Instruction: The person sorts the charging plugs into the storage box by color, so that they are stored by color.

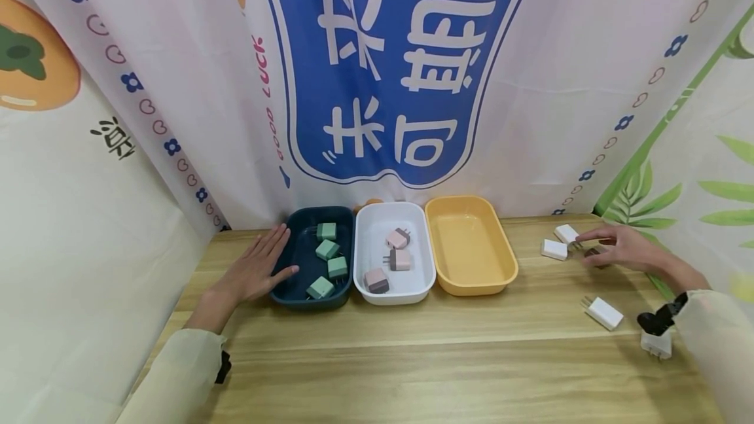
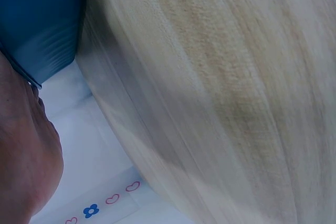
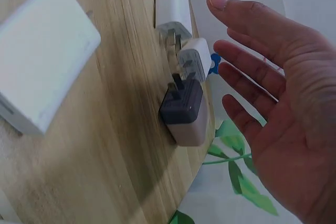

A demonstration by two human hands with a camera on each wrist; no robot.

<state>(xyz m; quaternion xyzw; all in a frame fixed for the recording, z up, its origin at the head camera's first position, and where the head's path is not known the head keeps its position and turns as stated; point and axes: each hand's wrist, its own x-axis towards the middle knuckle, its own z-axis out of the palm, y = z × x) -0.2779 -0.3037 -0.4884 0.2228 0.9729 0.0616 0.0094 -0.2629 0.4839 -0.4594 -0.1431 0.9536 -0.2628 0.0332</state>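
Nearest to us, on the wooden table (image 1: 412, 371), come the pale sleeves (image 1: 171, 378), and just beside the black band (image 1: 662, 316) on the right wrist we find one white charger (image 1: 656, 345), partly covered by that band in the head view. A little farther in lies a second white charger (image 1: 605, 314), on its side, its prongs pointing away from us and to the left. Beyond it, over on the left, we see the left hand (image 1: 250, 273) resting against the rim of the dark blue tray (image 1: 312, 304), wide open, fingers stretched out and thumb spread apart from them; it grips nothing. Inside that tray sit four green chargers (image 1: 321, 288). Just to its right stands the white tray (image 1: 396, 293) with three pink-and-grey chargers (image 1: 400, 260), and next to that the yellow tray (image 1: 471, 254). At about the same depth on the far right, we see the right hand (image 1: 621, 247) above the table, its fingers loosely bent and parted, holding nothing; the right wrist view shows us a lone pink-and-grey charger (image 3: 186, 129) lying below it, apart from the fingers. Close by, toward the table's back edge, lie two more white chargers (image 1: 554, 249), near each other. Farthest from us hangs the printed curtain (image 1: 542, 116), with white characters on a blue panel.
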